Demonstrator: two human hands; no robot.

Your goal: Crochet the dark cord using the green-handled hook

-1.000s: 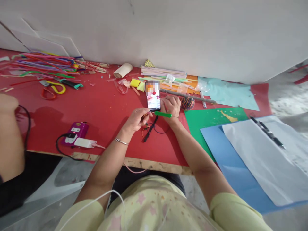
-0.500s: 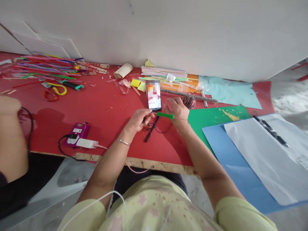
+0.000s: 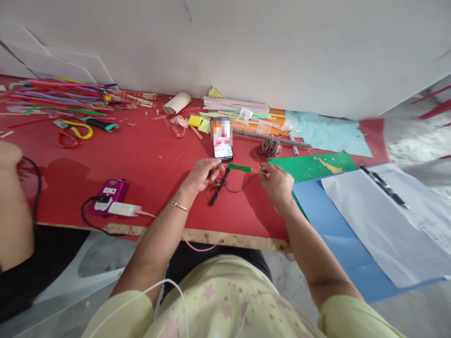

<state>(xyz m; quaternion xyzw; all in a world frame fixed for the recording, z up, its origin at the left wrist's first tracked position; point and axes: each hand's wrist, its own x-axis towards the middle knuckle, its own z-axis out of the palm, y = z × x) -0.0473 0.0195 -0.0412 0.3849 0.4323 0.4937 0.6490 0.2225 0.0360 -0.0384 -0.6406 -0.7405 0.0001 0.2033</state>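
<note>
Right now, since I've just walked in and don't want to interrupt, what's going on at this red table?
Someone at the red table has a slim green-handled tool, its thin end seemingly pinched in their left hand, just below a lit smartphone. Their right hand is apart from the green handle, fingers curled, near a multicolored yarn ball; what it pinches is too small to tell.

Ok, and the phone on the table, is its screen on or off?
On. The phone has a lit, coloured display, with its upper part pixelated, just beyond the left hand.
</note>
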